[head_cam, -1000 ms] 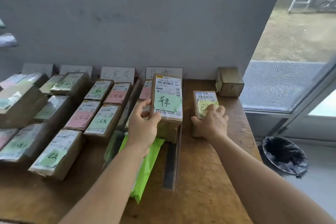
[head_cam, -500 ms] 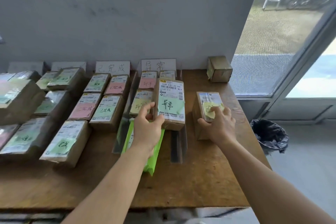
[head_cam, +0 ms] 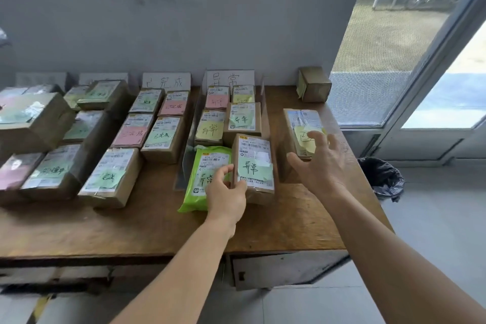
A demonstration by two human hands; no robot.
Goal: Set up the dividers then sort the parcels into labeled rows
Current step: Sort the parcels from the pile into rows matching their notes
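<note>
My left hand (head_cam: 227,191) grips the lower left edge of a brown parcel with a green note (head_cam: 254,166), which sits at the front of the right-hand row beside a green bag parcel (head_cam: 203,173). My right hand (head_cam: 322,163) hovers with spread fingers over the near end of a brown parcel with a yellow note (head_cam: 302,126) that lies alone on the right of the wooden table (head_cam: 131,229). White row labels (head_cam: 166,81) stand against the wall. A clear divider (head_cam: 188,150) runs along the left of that row.
Rows of labelled brown parcels (head_cam: 110,176) fill the left and middle of the table. A small box (head_cam: 314,84) stands at the back right corner. A black bin bag (head_cam: 381,179) sits on the floor to the right, by a glass door.
The green-note parcel has come down nearer the table's front beside the green bag. My right hand has lifted off the yellow-note parcel and spread its fingers. The camera has pulled back.
</note>
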